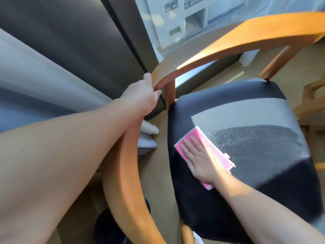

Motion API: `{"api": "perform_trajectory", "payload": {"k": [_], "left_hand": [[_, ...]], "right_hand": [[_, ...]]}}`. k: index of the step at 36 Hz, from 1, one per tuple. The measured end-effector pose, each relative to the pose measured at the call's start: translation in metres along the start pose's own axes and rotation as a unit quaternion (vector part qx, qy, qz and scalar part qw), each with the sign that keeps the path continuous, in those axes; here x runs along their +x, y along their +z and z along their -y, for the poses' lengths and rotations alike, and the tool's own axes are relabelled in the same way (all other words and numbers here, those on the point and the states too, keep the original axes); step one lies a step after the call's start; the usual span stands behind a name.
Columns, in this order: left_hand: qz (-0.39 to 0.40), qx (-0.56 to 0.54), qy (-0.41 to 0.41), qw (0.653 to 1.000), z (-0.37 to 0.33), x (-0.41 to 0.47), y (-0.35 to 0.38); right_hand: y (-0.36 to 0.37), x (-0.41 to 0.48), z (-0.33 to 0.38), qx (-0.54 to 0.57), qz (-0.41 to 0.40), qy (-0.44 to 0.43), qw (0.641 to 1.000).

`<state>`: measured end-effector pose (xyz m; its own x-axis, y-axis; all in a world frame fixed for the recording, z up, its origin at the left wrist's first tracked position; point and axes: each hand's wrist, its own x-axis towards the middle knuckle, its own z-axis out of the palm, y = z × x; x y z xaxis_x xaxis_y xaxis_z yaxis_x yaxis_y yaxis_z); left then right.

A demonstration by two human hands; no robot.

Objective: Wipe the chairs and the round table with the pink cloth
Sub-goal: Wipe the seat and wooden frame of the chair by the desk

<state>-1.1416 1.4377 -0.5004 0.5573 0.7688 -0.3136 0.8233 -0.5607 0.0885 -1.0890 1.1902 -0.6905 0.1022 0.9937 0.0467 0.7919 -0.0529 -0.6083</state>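
Observation:
A wooden chair with a curved orange-brown back rail (219, 44) and a black padded seat (246, 173) fills the view. My right hand (198, 155) lies flat with straight fingers on the folded pink cloth (218, 155), pressing it onto the left part of the seat. A damp, speckled streak on the seat runs to the right of the cloth. My left hand (142, 95) grips the corner of the back rail, thumb on top and fingers curled under. The round table is not in view.
A large window (193, 20) and grey curtains (44, 76) stand behind the chair. Part of another wooden chair (313, 97) shows at the right edge. Beige floor (158, 173) lies between the chair rail and the seat.

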Motion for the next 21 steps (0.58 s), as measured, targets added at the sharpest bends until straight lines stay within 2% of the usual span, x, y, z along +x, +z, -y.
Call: {"api": "perform_trajectory", "payload": {"k": [8,12,14,21], "left_hand": [[0.002,-0.035,0.001,0.999,0.002,0.009,0.000],[0.000,-0.044,0.002,0.999,0.001,0.009,0.000],[0.001,-0.045,-0.003,0.999,0.003,0.010,0.002],[0.016,-0.062,0.004,0.998,0.001,0.009,-0.001]], "right_hand": [[0.006,0.000,-0.007,-0.108,0.031,-0.032,0.993],[0.008,0.006,-0.001,-0.184,0.137,-0.133,0.964],[0.011,0.011,0.002,-0.193,0.169,-0.156,0.954],[0.013,0.015,0.005,-0.182,0.169,-0.106,0.963]]}}
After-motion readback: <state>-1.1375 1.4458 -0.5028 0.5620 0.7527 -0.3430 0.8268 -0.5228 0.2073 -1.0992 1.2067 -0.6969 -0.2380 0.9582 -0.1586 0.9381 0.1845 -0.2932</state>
